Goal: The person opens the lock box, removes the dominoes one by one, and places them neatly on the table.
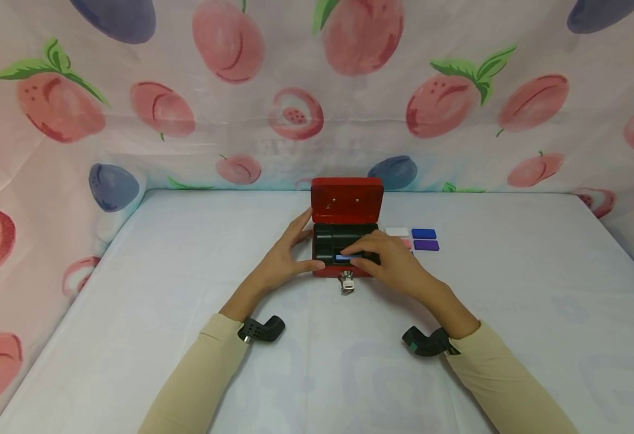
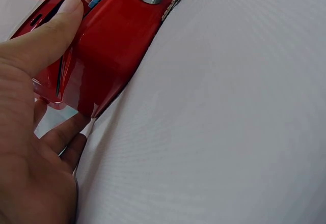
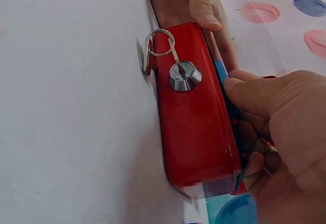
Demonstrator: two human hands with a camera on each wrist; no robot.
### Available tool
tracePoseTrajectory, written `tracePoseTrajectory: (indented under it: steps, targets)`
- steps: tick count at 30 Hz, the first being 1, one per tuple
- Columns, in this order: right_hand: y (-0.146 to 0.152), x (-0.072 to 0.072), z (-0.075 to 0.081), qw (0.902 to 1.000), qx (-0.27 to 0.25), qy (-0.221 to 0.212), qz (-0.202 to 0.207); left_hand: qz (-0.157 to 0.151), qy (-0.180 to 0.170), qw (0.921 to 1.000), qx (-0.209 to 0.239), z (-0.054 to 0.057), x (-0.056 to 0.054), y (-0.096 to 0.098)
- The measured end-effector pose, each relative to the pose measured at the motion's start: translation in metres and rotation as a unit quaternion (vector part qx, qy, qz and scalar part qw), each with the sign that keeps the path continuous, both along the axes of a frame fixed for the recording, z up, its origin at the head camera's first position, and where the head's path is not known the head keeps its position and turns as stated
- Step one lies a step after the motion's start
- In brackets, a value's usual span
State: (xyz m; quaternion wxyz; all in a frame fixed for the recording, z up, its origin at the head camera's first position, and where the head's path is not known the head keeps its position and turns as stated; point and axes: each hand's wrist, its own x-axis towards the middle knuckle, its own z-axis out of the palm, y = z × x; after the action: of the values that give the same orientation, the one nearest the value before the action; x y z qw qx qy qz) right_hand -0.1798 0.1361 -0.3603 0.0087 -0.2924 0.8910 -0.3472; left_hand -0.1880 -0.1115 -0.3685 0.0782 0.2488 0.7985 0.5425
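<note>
A small red cash box [image 1: 319, 272] stands on the table with its lid [image 1: 347, 202] raised and a black compartment tray [image 1: 324, 235] inside. Its left side is gripped by my left hand [image 1: 286, 256], the thumb on the front left corner and the fingers spread along the side towards the back. Between thumb and fingers, my right hand [image 1: 395, 262] pinches a thin light blue rectangular piece [image 1: 344, 258] over the tray's front part. That same blue piece [image 3: 221, 71] shows at the box's rim in the right wrist view. Part of the tray is hidden under the right hand.
Keys on a ring [image 1: 347, 284] hang from the lock [image 3: 185, 76] on the box's front. Right of the box lie flat rectangular pieces: a white one [image 1: 397, 231], a blue one [image 1: 424, 233], a purple one [image 1: 426, 245] and a partly covered pink one [image 1: 406, 243].
</note>
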Motion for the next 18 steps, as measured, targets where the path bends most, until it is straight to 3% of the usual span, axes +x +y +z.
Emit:
tracePoseTrajectory:
  steps: [9,18]
  targets:
    - [0.0005,0.0001,-0.0005,1.0,-0.009,-0.003,0.0,-0.002,-0.001,1.0,0.003,0.0006,0.0003,0.0]
    - [-0.0001,-0.0011,-0.004,0.9997,-0.012,0.021,-0.001,-0.002,-0.005,1.0,0.004,-0.0002,-0.0001,-0.0004]
